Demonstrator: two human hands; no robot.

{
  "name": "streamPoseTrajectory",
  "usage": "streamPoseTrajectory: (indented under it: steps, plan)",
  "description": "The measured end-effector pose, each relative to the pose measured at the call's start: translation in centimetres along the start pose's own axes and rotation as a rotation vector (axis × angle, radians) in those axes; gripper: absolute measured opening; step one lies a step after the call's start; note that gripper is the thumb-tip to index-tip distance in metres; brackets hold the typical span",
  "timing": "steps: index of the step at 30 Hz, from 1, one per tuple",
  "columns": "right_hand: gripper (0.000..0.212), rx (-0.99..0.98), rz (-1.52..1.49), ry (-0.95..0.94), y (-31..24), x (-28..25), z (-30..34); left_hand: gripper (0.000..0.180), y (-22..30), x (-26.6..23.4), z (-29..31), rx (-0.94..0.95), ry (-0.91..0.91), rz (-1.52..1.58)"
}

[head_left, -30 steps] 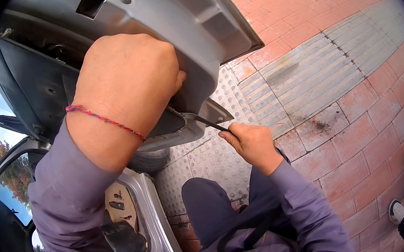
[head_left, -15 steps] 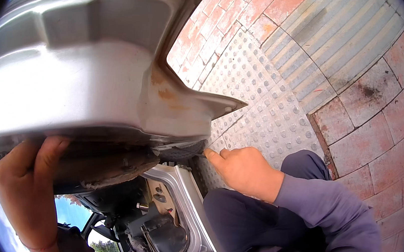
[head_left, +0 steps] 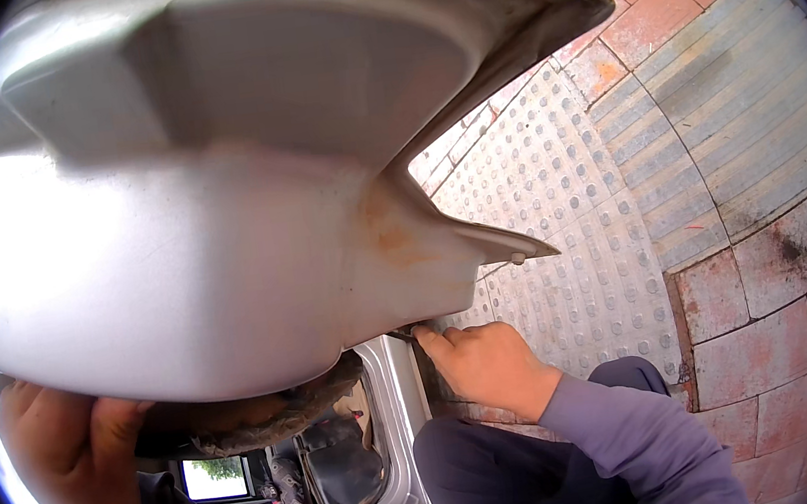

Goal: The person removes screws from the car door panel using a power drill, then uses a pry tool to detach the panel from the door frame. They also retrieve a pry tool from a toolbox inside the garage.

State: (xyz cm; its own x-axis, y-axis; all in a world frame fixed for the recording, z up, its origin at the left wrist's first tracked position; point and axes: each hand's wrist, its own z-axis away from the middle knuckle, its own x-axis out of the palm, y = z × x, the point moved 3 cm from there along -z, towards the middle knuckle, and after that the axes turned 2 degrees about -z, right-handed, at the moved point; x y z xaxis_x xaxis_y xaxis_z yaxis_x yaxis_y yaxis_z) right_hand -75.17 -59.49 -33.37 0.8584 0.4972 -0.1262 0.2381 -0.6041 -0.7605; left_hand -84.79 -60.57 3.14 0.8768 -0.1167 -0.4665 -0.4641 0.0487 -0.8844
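Note:
A large silver car body panel (head_left: pixel 195 278) with rust-stained corner fills the upper left and reaches to the middle. My left hand (head_left: pixel 69 444) is closed on its lower edge at the left, some fingers hidden behind it. Near the panel's lower right corner, my right hand (head_left: pixel 482 358) is closed, index finger pointing forward, around a thin dark rod-like tool (head_left: pixel 402 334). Most of that tool is hidden, so its exact kind does not show. Under the panel's edge shows a dark, ragged-edged piece (head_left: pixel 263 418).
Below the panel is the silver frame of a car's door opening (head_left: pixel 404 433), with a dark seat (head_left: pixel 339 461) inside. My bent knee (head_left: pixel 490 463) is at the lower middle. Studded paving (head_left: pixel 561 223) and red bricks (head_left: pixel 768 348) cover the ground at the right.
The panel looks larger, and its lower edge sits lower in view, covering more of the dark parts beneath. Both hands appear slightly lower, still at the same places along the edge.

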Motion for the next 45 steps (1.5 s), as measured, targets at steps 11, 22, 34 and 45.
streamPoseTrajectory:
  steps: [11, 22, 34, 45]
  plan:
    - [0.048, 0.084, -0.002, -0.029, 0.0, -2.9, 1.1, 0.019, 0.4, 0.4, -5.2, 0.068, -0.075, 0.038]
    - [0.046, 0.137, 0.082, -0.121, -2.7, -1.8, -4.2, 0.022, 0.3, 0.7, -6.5, 0.088, -0.088, 0.117]
    - [0.022, 0.095, 0.112, 0.021, 3.6, -1.1, -5.5, 0.021, 0.3, 0.9, -7.6, 0.08, -0.06, 0.08]
    - [0.015, 0.288, -0.108, -0.063, 3.1, -2.1, 2.9, 0.015, -0.7, 2.0, -7.4, 0.076, -0.2, 0.418]
